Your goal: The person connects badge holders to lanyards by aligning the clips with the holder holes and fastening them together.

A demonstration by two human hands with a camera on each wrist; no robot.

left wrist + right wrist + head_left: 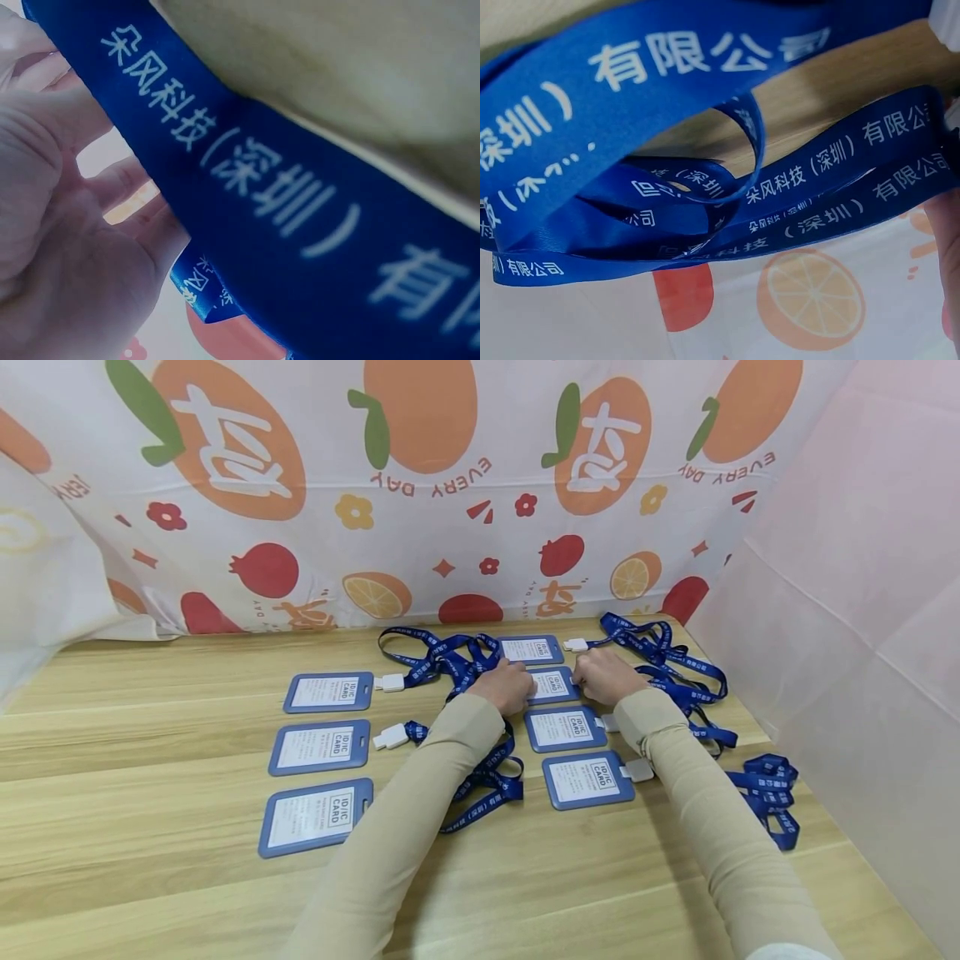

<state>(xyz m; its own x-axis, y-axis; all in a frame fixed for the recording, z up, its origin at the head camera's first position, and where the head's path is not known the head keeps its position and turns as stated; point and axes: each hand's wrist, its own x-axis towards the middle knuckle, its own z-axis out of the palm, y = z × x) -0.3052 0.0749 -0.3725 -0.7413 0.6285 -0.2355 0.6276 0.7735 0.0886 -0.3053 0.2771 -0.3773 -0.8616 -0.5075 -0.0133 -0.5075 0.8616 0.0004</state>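
Note:
A blue badge holder (552, 685) with a white ID/IC card inside lies between both hands, second from the back in the right column. My left hand (508, 687) pinches its left edge; the fingertips are partly hidden. At its right edge, my right hand (606, 677) has its fingers curled round the end of a blue lanyard (663, 687), and the clip there is hidden. White lettering runs along a lanyard strap (247, 180) that crosses close before the left palm (67, 225). Looped lanyard straps (802, 180) fill the right wrist view, with the right hand at its edge.
Behind lies another badge holder (531, 649) beside a white clip (575, 645). Nearer me are two badge holders with clips at their slots, including one front holder (588, 779). Three more, one at the left (327, 692), form a left column. Lanyards (480, 777) lie between columns on the wooden table (150, 877).

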